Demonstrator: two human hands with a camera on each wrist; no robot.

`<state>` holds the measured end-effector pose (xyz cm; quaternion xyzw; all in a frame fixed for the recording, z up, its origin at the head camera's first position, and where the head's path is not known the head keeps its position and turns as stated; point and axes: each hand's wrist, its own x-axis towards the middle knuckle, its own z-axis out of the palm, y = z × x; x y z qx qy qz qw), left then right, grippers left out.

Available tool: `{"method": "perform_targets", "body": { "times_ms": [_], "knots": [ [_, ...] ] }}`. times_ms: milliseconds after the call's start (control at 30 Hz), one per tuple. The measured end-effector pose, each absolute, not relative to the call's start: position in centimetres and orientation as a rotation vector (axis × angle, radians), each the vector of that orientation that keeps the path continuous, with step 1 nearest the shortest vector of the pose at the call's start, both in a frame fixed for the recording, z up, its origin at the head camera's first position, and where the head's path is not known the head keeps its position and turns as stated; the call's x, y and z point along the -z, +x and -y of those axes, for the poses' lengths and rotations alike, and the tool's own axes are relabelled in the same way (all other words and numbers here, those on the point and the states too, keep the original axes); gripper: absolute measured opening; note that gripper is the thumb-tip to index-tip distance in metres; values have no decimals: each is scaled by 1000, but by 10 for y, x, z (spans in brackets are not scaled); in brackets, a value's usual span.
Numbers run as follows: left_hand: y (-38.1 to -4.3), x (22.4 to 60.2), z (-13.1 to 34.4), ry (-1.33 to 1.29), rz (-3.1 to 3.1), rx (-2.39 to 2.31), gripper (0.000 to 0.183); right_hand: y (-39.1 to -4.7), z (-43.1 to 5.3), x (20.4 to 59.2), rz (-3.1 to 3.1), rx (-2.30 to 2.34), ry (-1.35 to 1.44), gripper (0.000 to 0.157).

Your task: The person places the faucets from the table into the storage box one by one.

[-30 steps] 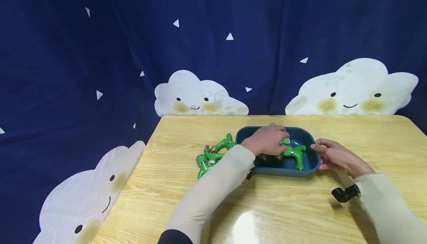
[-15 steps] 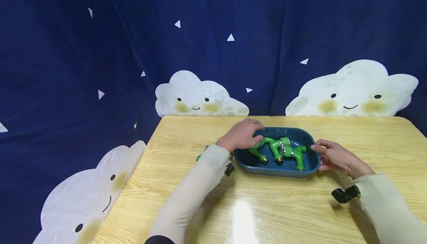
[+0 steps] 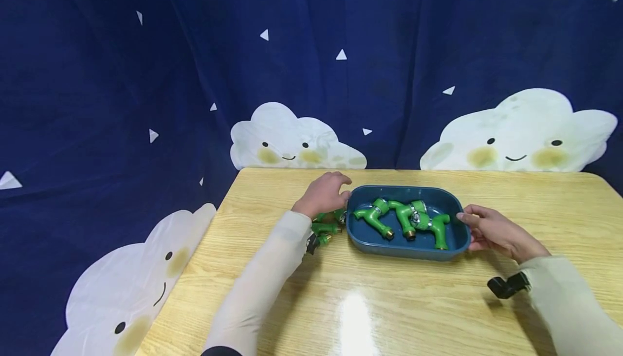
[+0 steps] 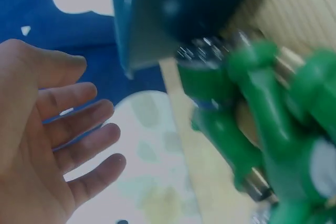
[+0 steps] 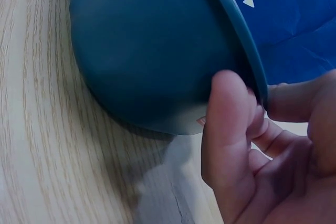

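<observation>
A dark blue oval tub (image 3: 404,251) stands on the table with three green taps (image 3: 377,218) with brass and chrome ends inside. My left hand (image 3: 323,195) hovers just left of the tub, fingers spread and holding nothing, as the left wrist view confirms. Beneath and beside it lies a small pile of green taps (image 4: 273,114), partly hidden by the hand and sleeve in the head view. At the tub's right end my right hand (image 3: 501,231) pinches the rim between thumb and fingers; the right wrist view shows this grip on the tub wall (image 5: 152,51).
The light wooden table (image 3: 409,307) spreads around the tub, with a glare spot near the front. Behind it and along its left side hangs a dark blue curtain (image 3: 292,47) with white clouds and triangles. A black camera mount (image 3: 508,285) sits on the right wrist.
My left hand has come out of the tub and moved left to above the taps on the table, leaving a tap in the tub's left part. The right hand keeps its grip.
</observation>
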<state>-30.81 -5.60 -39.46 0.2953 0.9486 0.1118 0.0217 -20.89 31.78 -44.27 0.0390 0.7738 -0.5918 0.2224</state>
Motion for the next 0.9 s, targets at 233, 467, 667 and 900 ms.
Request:
{"method": "perform_targets", "body": {
  "times_ms": [233,467,667,900],
  "knots": [
    [-315,408,73,763,-2885,-310,43,-208,-318,443,-2136,1638,116,25],
    [-317,421,77,747,-2758,-249,62,-209,-318,444,-2136,1634,129,24],
    [-319,428,73,725,-2732,-185,69,-209,-318,444,-2138,1633,128,24],
    [-318,429,68,677,-2729,-167,66,-209,-319,445,-2137,1634,126,24]
  ]
}}
